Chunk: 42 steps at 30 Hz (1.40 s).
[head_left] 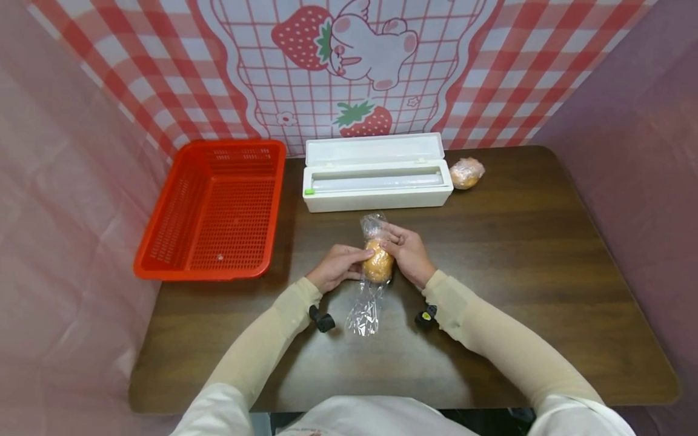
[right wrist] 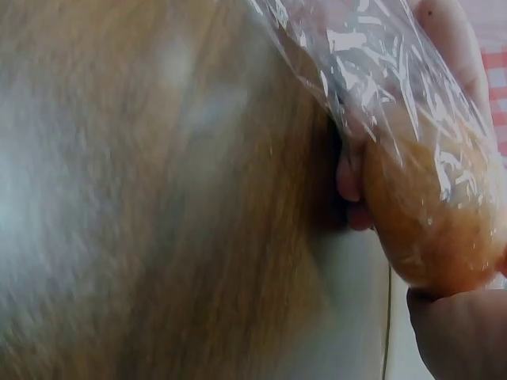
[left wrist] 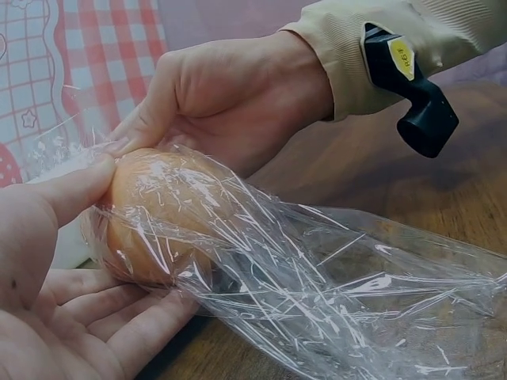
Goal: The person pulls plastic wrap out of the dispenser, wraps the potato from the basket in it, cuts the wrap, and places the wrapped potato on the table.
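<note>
A golden-brown bread roll (head_left: 378,266) sits inside clear plastic wrap (head_left: 364,316) in front of me. My left hand (head_left: 337,266) holds it from the left, thumb on top and fingers beneath, as the left wrist view shows. On the other side my right hand (head_left: 411,253) grips the far end of the roll and the gathered wrap there. A long loose tail of film trails from the roll toward my body. In the right wrist view the wrapped roll (right wrist: 432,214) shows at the right side, film stretching up from it.
Behind the hands stands a white wrap dispenser box (head_left: 376,200), lid raised, a film roll inside. Beside its right end lies another wrapped roll (head_left: 466,174). A red plastic basket (head_left: 262,242) is at the left on the brown table (head_left: 545,272). A patterned cloth (head_left: 491,72) hangs behind.
</note>
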Tool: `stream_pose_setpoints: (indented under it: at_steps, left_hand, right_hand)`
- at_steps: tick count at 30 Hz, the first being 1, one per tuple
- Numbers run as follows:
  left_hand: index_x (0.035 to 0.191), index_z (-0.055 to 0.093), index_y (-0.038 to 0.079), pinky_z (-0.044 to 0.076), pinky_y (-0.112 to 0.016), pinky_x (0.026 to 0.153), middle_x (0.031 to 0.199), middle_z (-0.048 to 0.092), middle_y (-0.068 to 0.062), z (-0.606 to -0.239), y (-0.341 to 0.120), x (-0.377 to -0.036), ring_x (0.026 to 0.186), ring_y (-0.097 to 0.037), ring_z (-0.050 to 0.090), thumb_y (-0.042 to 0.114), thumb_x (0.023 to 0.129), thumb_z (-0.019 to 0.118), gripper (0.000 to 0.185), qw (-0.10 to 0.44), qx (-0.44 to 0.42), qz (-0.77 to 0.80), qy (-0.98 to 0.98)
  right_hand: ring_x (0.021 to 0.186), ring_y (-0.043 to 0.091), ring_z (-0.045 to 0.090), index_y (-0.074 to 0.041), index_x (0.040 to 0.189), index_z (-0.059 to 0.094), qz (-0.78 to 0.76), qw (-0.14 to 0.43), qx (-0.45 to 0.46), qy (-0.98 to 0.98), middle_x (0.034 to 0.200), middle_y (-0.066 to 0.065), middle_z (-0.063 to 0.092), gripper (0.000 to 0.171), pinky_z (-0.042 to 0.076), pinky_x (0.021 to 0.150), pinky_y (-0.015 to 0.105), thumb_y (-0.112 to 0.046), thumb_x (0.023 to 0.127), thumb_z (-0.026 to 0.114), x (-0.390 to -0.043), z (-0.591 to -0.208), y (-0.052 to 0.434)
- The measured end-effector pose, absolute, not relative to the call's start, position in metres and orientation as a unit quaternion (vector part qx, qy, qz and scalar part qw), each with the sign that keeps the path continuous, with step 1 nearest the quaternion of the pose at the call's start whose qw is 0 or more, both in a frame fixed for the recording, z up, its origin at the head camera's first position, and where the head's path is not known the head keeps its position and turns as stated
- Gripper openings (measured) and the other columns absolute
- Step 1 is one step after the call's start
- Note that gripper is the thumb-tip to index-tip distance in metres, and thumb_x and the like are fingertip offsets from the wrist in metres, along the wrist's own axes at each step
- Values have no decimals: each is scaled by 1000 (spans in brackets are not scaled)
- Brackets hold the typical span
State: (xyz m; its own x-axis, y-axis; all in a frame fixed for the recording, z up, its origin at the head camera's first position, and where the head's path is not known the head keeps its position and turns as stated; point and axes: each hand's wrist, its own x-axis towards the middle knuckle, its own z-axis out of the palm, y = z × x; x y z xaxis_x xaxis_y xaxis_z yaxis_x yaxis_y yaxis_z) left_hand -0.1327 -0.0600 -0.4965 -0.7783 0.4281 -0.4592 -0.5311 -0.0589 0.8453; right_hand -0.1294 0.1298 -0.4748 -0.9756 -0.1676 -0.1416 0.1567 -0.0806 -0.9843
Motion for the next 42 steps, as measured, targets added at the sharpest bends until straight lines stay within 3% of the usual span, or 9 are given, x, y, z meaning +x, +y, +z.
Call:
stream_pose_setpoints:
  at_steps: [7,16,23,30,36,39,42]
  left_hand:
    - [118,65,-14,60,-32,71,94,74,-15,-498,-56,-131,76,-18,72,18,95,71,39,316,-48,728,607]
    - [113,68,-13,60,-30,69,87,72,-12,-499,-55,-130,73,-17,70,19,95,71,38,310,-56,723,615]
    - [115,67,-13,60,-29,70,96,73,-14,-500,-56,-131,75,-17,70,19,96,70,38,305,-53,722,619]
    - [116,67,-12,60,-29,69,101,73,-16,-499,-55,-128,79,-16,71,19,96,69,37,292,-37,724,624]
    - [116,67,-13,60,-29,69,97,73,-14,-499,-54,-126,77,-16,71,18,96,70,37,288,-33,724,626]
    - [117,66,-13,60,-30,70,95,73,-14,-500,-54,-127,76,-17,71,16,95,69,37,291,-36,725,623]
    - [120,63,-15,60,-32,75,96,73,-14,-500,-57,-129,80,-18,71,13,96,67,37,308,-31,734,604]
  right_hand:
    - [129,36,55,5,143,50,-708,71,-19,702,140,25,55,48,50,98,29,11,95,52,-124,-477,127]
    - [132,34,53,7,116,71,-632,15,-114,766,132,19,64,36,35,114,43,19,94,45,-118,-484,127]
    - [137,25,49,0,118,72,-598,15,-123,792,135,10,63,38,33,115,36,17,94,48,-118,-484,130]
    - [138,31,47,2,134,61,-507,-1,-223,833,144,13,55,38,34,114,40,9,98,50,-119,-482,142]
    - [150,34,24,6,152,36,-325,53,-353,875,161,21,27,76,27,116,51,5,80,60,-117,-471,162]
    - [152,35,14,6,156,23,-230,72,-402,883,165,23,12,89,26,117,49,-3,82,71,-116,-467,166]
    - [152,36,14,5,157,22,-179,62,-431,882,165,25,8,96,28,116,48,-8,82,80,-119,-466,166]
